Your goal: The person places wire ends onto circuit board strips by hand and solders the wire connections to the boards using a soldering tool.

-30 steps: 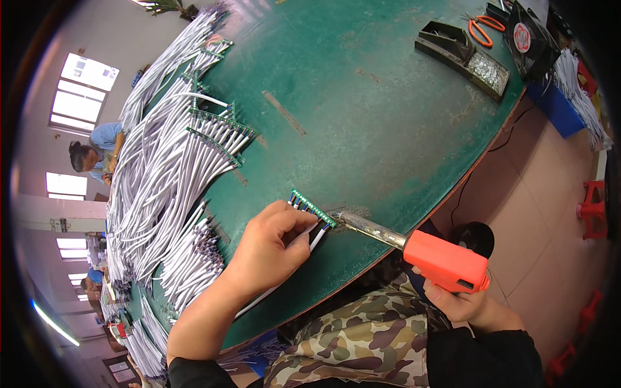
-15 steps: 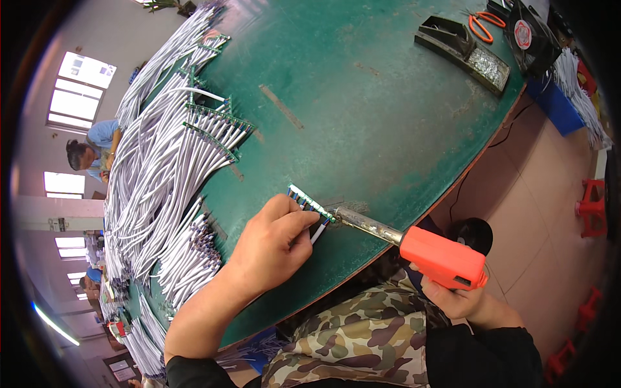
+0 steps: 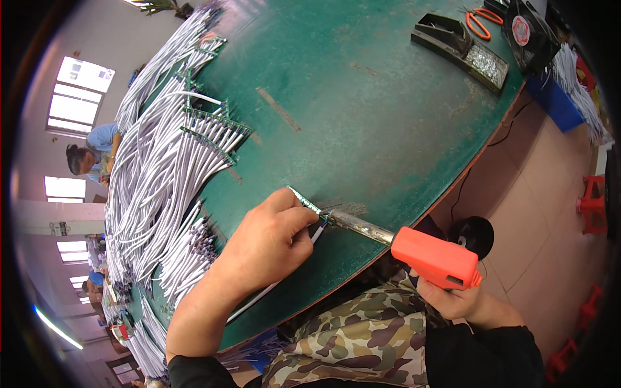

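Note:
My left hand [image 3: 268, 236] is closed in a pinch at a narrow green-and-white circuit board strip [image 3: 305, 200] over the table. A white cable [image 3: 259, 296] runs from the strip's near end, passes under my fingers and trails toward the table's front edge. My fingertips partly hide the strip and the cable end. In my right hand [image 3: 446, 299] is an orange soldering gun [image 3: 435, 257], gripped by its body. Its metal barrel [image 3: 362, 226] points left, and the tip meets the strip's near end beside my left fingertips.
Bundles of white cables [image 3: 152, 174], some attached to green boards, cover the left of the green table [image 3: 362, 123]. A black soldering stand [image 3: 459, 52], orange-handled scissors [image 3: 480, 24] and a black fan [image 3: 530, 35] are at far right. Another person [image 3: 97, 152] sits beyond the cables.
The soldering gun has shifted slightly left, its tip following the strip's near end. More of the white cable now shows below my left hand.

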### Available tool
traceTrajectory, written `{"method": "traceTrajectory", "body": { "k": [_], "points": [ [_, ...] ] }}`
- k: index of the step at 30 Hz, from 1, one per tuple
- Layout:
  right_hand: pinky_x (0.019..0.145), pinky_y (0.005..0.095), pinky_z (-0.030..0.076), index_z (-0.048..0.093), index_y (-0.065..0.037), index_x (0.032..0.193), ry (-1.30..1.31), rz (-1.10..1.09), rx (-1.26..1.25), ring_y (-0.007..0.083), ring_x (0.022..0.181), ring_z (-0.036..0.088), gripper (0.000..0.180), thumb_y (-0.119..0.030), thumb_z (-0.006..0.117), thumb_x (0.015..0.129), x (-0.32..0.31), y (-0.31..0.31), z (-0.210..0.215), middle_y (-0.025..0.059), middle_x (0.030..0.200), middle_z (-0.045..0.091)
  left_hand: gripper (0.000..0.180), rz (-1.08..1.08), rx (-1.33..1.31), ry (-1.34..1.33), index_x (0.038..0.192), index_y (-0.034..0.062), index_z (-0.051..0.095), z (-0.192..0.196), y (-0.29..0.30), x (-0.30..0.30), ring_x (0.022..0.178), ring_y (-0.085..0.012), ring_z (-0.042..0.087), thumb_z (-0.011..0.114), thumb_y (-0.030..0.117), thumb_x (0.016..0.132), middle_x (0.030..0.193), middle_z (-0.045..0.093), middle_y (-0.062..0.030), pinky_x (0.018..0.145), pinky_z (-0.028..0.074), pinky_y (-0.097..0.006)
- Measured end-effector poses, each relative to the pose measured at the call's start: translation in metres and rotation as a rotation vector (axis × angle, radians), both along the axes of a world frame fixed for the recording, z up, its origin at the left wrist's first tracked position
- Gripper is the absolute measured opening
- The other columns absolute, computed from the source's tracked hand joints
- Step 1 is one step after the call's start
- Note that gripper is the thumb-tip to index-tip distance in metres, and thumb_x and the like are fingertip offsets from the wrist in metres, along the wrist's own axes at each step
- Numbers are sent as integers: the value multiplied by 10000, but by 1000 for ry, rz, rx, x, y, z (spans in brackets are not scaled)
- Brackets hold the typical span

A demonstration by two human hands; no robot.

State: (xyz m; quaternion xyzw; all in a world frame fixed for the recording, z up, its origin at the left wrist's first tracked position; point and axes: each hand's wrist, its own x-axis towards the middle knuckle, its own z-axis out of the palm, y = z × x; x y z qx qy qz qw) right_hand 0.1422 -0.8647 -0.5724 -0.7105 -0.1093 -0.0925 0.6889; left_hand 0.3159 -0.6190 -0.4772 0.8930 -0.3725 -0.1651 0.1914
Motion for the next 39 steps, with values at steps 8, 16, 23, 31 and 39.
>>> {"method": "traceTrajectory", "body": {
  "k": [8,16,23,31,39],
  "points": [
    [797,291,530,536,69,1301,11,21,-67,163,864,663,511,-40,729,840,-2,-3,-1,137,1118,669,231,-16,-50,-21,930,12,711,-3,-1,2,731,-288,601,631,-32,718,817,582,-123,638,486,-371],
    [800,296,533,533,64,1306,-10,3,-15,176,871,670,519,-36,735,839,-5,-2,-7,147,1118,668,229,-24,-21,-14,931,8,710,1,-4,3,734,-290,601,630,-33,720,809,575,-125,648,488,-374],
    [711,289,505,596,49,1172,-11,4,-29,184,757,626,372,-47,722,835,-2,-8,2,119,981,652,224,-32,-8,-18,924,10,709,4,-5,3,731,-292,600,626,-31,720,806,571,-126,648,487,-379],
    [676,289,491,615,44,1112,111,-11,85,187,732,608,302,-71,711,849,-5,-2,9,110,931,630,232,-46,-21,-23,934,11,711,3,-3,4,724,-291,590,624,-30,723,799,561,-124,638,480,-378],
    [690,291,547,677,70,1075,85,-96,29,143,725,668,234,-53,669,877,-7,-4,8,96,891,714,88,137,-108,114,932,14,704,2,23,-2,702,-242,608,705,11,844,818,625,-117,642,480,-338]
  ]
}}
